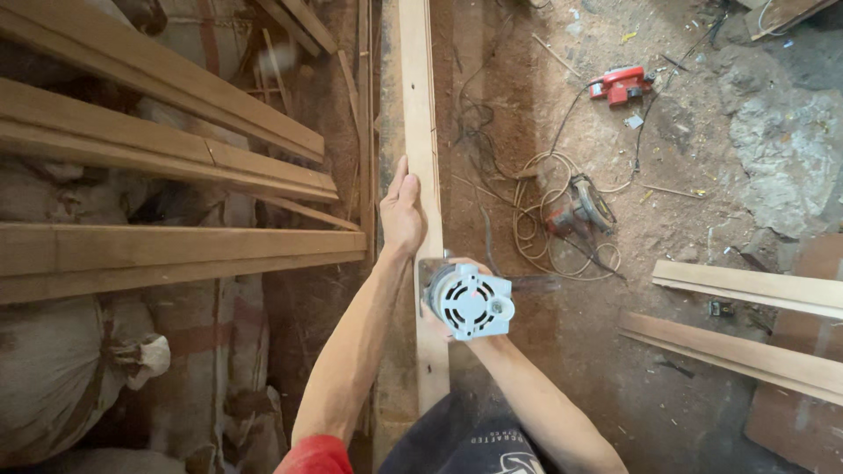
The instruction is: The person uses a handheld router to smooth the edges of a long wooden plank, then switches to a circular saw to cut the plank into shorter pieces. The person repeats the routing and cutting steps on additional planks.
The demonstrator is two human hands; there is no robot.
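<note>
Head view is looking straight down as the left hand [403,213] is pressing flat, fingers extended, against the left edge of a long narrow plank [421,132] running away from the person. The right hand [452,303] is gripping a grey power router [468,301], its motor cap facing up, sitting on the plank just behind the left hand. Judging by this, an edge-routing pass is underway; pushing forward calls for steady sideways pressure. Stacked boards [176,254] are crowding the plank's left side, while cables [544,219] and a circular saw [584,206] are lying on open dirt floor to the right.
</note>
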